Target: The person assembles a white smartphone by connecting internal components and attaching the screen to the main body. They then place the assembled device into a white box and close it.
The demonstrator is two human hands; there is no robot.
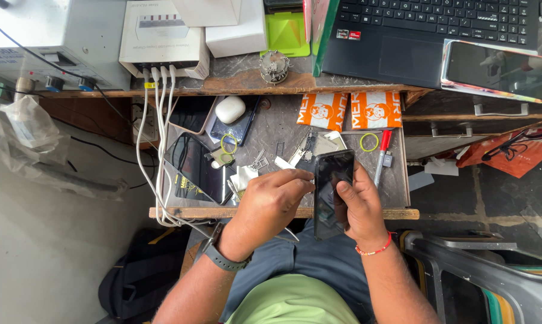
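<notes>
My right hand (pixel 359 207) grips a black smartphone (pixel 332 191) upright over the front edge of a pulled-out wooden drawer (pixel 283 212), thumb on its dark screen. My left hand (pixel 269 204) presses its fingertips against the phone's left edge; whether they pinch a small tool or cloth I cannot tell. A dark watch sits on my left wrist, a red bead bracelet on my right.
The drawer holds another dark phone (pixel 197 167), a white earbud case (pixel 229 109), two yellow-green rings, two orange packets (pixel 347 110), a red-capped tool (pixel 382 157) and small parts. Above are a laptop (pixel 433 36), a phone (pixel 496 70) on it, white boxes and cables. A grey chair (pixel 481 270) stands right.
</notes>
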